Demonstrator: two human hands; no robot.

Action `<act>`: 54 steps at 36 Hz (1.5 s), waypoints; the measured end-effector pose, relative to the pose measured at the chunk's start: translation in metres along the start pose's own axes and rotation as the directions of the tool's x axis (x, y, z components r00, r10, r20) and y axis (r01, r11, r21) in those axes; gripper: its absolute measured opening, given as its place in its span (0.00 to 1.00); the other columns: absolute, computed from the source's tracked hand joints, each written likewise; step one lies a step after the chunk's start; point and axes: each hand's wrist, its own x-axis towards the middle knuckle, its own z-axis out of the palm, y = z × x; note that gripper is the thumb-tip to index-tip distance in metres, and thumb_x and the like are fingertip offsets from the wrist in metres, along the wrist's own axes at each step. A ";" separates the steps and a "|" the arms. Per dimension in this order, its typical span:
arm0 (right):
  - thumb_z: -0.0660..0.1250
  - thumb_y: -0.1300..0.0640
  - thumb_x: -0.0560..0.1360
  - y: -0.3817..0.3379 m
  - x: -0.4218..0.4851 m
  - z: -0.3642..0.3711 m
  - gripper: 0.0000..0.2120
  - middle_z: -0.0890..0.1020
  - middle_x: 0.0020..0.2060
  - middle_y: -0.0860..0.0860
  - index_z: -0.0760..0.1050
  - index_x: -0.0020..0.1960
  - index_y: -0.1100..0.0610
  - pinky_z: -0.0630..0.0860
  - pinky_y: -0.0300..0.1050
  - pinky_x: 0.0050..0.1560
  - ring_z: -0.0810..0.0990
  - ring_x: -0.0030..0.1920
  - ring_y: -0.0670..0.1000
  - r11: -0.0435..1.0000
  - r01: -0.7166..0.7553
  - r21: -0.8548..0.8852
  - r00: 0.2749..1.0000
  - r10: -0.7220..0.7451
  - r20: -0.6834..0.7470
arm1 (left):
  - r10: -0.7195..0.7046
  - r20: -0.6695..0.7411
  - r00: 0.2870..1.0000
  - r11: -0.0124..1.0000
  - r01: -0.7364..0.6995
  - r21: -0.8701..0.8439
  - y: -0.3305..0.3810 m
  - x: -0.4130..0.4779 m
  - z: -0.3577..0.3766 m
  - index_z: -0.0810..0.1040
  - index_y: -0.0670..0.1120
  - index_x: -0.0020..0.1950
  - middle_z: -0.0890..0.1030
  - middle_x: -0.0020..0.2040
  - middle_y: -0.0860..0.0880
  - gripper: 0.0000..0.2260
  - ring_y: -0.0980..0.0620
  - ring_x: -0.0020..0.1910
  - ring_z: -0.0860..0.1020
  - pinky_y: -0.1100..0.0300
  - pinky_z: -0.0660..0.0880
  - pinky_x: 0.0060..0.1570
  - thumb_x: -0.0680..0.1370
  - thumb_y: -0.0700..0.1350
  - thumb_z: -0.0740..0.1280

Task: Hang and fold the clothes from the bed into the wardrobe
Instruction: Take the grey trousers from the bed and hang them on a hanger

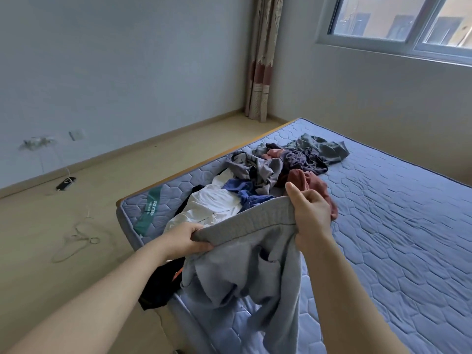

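Both grips pinch the grey trousers (245,264) by the waistband, left hand (186,241) and right hand (310,210) spread apart, presumably to straighten them; clothes pile (268,175) lies beyond the trousers.

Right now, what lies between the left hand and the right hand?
The waistband of the grey pants, stretched from the left hand to the right hand. Each grips one end. The head view shows it.

Pale walls (115,60), beige floor (63,226), blue bed (396,226), curtain (263,60) beside daylit window (398,19).
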 end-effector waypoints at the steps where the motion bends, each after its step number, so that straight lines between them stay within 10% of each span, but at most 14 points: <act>1: 0.72 0.55 0.72 -0.002 0.000 0.000 0.19 0.66 0.25 0.48 0.64 0.30 0.56 0.65 0.41 0.33 0.64 0.28 0.46 1.000 0.004 0.003 1.000 -0.004 -0.010 | -0.009 -0.019 1.000 0.999 0.010 0.048 -0.001 0.002 0.000 0.77 0.45 0.41 0.76 0.38 0.50 0.15 0.56 0.38 0.74 0.68 0.66 0.33 0.68 0.56 0.72; 4: 0.71 0.55 0.72 -0.003 -0.001 0.000 0.20 0.65 0.25 0.48 0.63 0.30 0.56 0.64 0.41 0.33 0.63 0.28 0.46 0.999 0.007 0.038 0.998 -0.005 -0.057 | -0.048 -0.393 0.918 0.942 0.173 0.289 0.003 0.005 0.000 0.80 0.52 0.44 0.78 0.50 0.48 0.09 0.49 0.49 0.75 0.60 0.70 0.44 0.70 0.55 0.65; 6: 0.70 0.53 0.73 -0.001 -0.002 0.003 0.20 0.65 0.26 0.49 0.63 0.31 0.56 0.64 0.41 0.32 0.62 0.28 0.46 0.998 -0.010 0.061 0.997 0.015 -0.072 | -0.115 -0.602 0.790 0.957 0.252 0.147 0.020 0.000 0.003 0.78 0.52 0.48 0.76 0.54 0.45 0.04 0.45 0.51 0.74 0.57 0.71 0.45 0.75 0.48 0.65; 10: 0.68 0.51 0.74 0.005 -0.009 0.017 0.17 0.68 0.28 0.50 0.66 0.33 0.58 0.69 0.47 0.38 0.67 0.32 0.48 0.994 -0.106 0.027 0.994 0.106 0.006 | 0.032 -0.088 0.996 0.949 -0.058 -0.310 0.069 -0.009 0.014 0.72 0.53 0.56 0.77 0.55 0.45 0.15 0.50 0.50 0.77 0.53 0.76 0.51 0.73 0.52 0.71; 13: 0.66 0.57 0.77 0.006 -0.017 0.024 0.15 0.76 0.26 0.56 0.70 0.34 0.62 0.75 0.50 0.39 0.75 0.30 0.54 0.979 -0.194 0.061 0.970 0.182 0.163 | 0.280 0.137 0.950 0.889 -0.203 -0.410 0.092 -0.015 0.024 0.67 0.55 0.64 0.76 0.58 0.52 0.29 0.55 0.57 0.77 0.60 0.75 0.57 0.67 0.51 0.74; 20: 0.67 0.61 0.76 0.000 -0.024 0.025 0.11 0.79 0.32 0.58 0.69 0.37 0.60 0.80 0.43 0.39 0.79 0.32 0.50 0.974 -0.225 -0.003 0.912 0.211 0.352 | 0.262 -0.340 0.903 0.964 -0.265 0.038 0.082 0.009 0.027 0.77 0.51 0.52 0.81 0.48 0.49 0.12 0.49 0.51 0.78 0.54 0.74 0.55 0.72 0.37 0.67; 25: 0.69 0.62 0.73 -0.003 -0.017 0.017 0.05 0.78 0.39 0.49 0.74 0.44 0.55 0.72 0.35 0.38 0.74 0.37 0.45 0.985 0.039 -0.167 0.926 0.028 0.377 | 0.276 -0.371 0.887 0.932 -0.341 -0.122 0.078 0.005 0.011 0.77 0.52 0.47 0.79 0.45 0.50 0.11 0.52 0.48 0.77 0.62 0.72 0.49 0.75 0.35 0.65; 29: 0.71 0.68 0.69 0.003 -0.023 0.020 0.18 0.79 0.51 0.53 0.72 0.56 0.56 0.79 0.40 0.49 0.79 0.47 0.49 0.974 0.091 -0.207 0.810 0.049 0.585 | 0.405 -0.308 0.861 0.828 -0.489 -0.276 0.089 -0.008 -0.006 0.77 0.52 0.46 0.78 0.43 0.52 0.10 0.56 0.46 0.75 0.68 0.72 0.47 0.75 0.36 0.66; 40: 0.64 0.37 0.48 0.045 -0.018 0.057 0.22 0.82 0.45 0.47 0.73 0.43 0.34 0.71 0.57 0.60 0.76 0.55 0.56 0.653 0.293 -0.698 0.782 0.256 0.568 | 0.292 -0.583 0.758 0.669 -0.597 -0.442 0.076 -0.038 -0.077 0.80 0.52 0.44 0.81 0.41 0.55 0.05 0.55 0.45 0.77 0.59 0.73 0.51 0.71 0.43 0.67; 48: 0.69 0.60 0.62 0.045 -0.029 0.105 0.09 0.76 0.32 0.50 0.75 0.41 0.60 0.72 0.47 0.38 0.73 0.35 0.50 0.836 0.233 -0.497 0.784 0.141 0.604 | 0.104 -0.720 0.686 0.950 -0.282 -0.132 0.042 -0.051 -0.113 0.71 0.53 0.41 0.74 0.40 0.55 0.12 0.61 0.39 0.71 0.66 0.67 0.40 0.77 0.36 0.64; 54: 0.65 0.66 0.67 0.032 -0.035 0.146 0.03 0.72 0.32 0.51 0.71 0.38 0.61 0.64 0.42 0.36 0.69 0.34 0.49 0.858 0.248 -0.450 0.762 0.113 0.637 | -0.155 -0.756 0.636 0.984 0.030 -0.177 0.004 -0.066 -0.125 0.70 0.45 0.50 0.73 0.41 0.51 0.05 0.49 0.44 0.71 0.57 0.65 0.41 0.75 0.38 0.63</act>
